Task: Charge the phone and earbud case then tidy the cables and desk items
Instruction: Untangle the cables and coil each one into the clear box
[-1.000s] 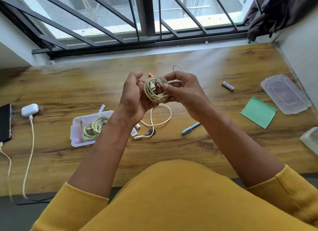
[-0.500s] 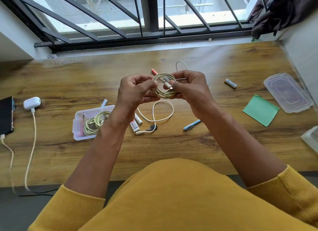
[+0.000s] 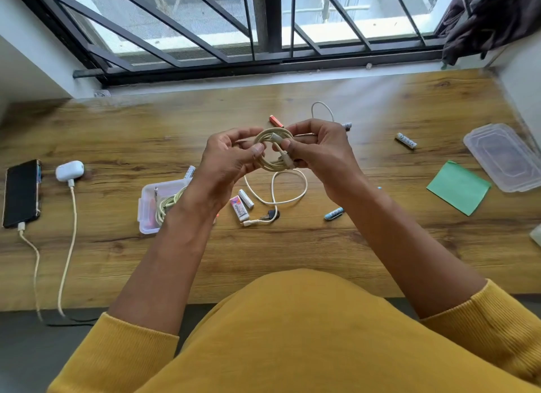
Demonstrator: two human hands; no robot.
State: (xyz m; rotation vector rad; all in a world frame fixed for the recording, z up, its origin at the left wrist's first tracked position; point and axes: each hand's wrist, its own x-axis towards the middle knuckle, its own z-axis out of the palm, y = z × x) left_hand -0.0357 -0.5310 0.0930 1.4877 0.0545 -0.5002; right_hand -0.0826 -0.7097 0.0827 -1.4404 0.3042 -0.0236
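Above the desk's middle I hold a coiled cream cable between both hands. My left hand pinches the coil's left side; my right hand grips its right side with the plug ends under the thumb. At the far left lie a black phone and a white earbud case, each with a cable plugged in and running off the front edge. A clear plastic box left of centre holds another coiled cable. A loose white cable lies under my hands.
On the wooden desk lie several batteries, an eraser, a blue pen, a green sticky pad and the box's clear lid at right. A window grille stands behind; a dark cloth hangs at top right.
Both hands kept turning the coil and shifted their fingers on it. The plug ends now lie under my right thumb at the coil's right side.
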